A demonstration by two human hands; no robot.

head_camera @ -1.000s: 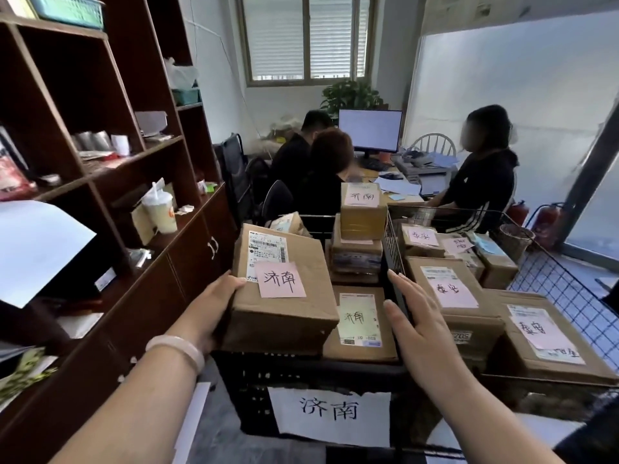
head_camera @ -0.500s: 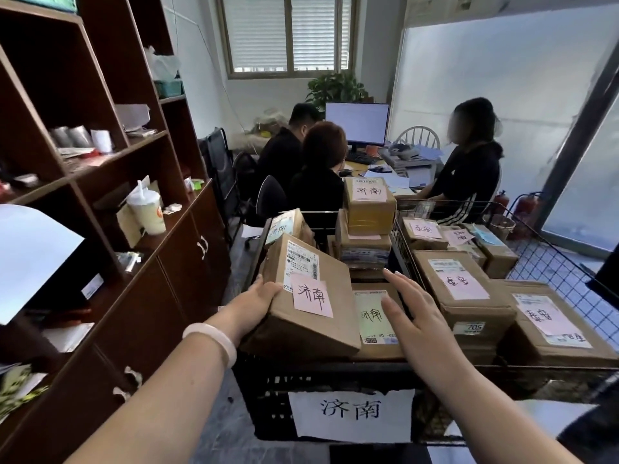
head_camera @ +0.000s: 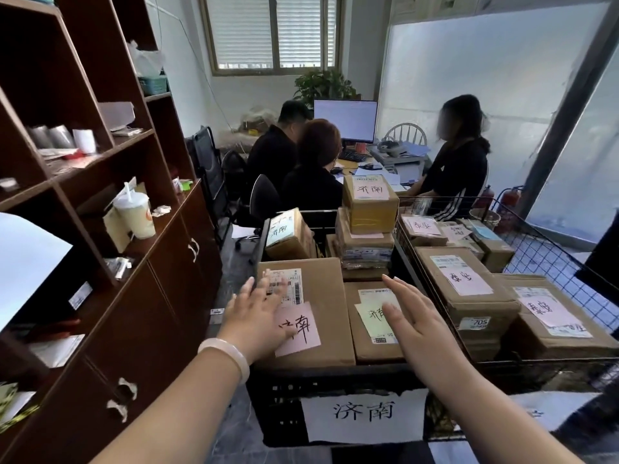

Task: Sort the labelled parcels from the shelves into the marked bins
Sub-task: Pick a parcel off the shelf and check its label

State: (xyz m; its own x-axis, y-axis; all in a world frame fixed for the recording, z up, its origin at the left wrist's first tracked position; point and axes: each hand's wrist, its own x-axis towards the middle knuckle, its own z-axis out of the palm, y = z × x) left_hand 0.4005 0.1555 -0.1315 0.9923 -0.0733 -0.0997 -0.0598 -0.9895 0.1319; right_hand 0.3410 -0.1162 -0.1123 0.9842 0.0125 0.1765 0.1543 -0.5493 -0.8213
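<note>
A brown parcel (head_camera: 321, 296) with a barcode label and a pink handwritten note lies flat at the front left of the black crate (head_camera: 278, 406), which carries a white paper sign. My left hand (head_camera: 258, 313) rests flat on the parcel's top with straight fingers. My right hand (head_camera: 415, 323) hovers open over a neighbouring parcel (head_camera: 365, 343) with a pale yellow note. Several more labelled parcels are stacked at the back of the crate.
A wire basket (head_camera: 562, 262) to the right holds several parcels with pink notes. Dark wooden shelves (head_camera: 110, 155) with a drink cup (head_camera: 135, 214) stand on the left. Three people sit at a desk with a monitor (head_camera: 345, 120) beyond the bins.
The parcel went from tilted in my left hand's grip to lying flat in the crate. My left hand moved from its side onto its top, fingers straight. My right hand stayed open.
</note>
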